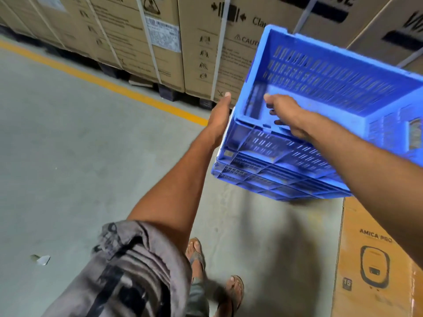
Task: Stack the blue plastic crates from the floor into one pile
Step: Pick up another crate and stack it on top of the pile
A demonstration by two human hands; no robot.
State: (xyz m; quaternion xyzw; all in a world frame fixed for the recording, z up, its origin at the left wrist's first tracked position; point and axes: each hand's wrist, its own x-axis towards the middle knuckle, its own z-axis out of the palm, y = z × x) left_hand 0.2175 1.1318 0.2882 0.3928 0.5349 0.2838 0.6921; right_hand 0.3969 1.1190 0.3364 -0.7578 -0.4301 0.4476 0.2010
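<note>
Beside strapped cartons: grey concrete floor; yellow line

Soft, even indoor light leaves a diffuse shadow on the grey concrete floor beneath the motion-blurred blue slotted plastic crates, while wide-angle distortion bends the tall brown cardboard cartons at the edges.

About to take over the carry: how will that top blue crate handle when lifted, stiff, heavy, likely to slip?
The blue crate probably stays stiff: its walls are ribbed moulded plastic. Likely light for its size, since it looks empty and the sides are slotted. The right hand hooks over its rim and the left hand braces its outer side, so slipping seems unlikely, though it is tilted.
</note>
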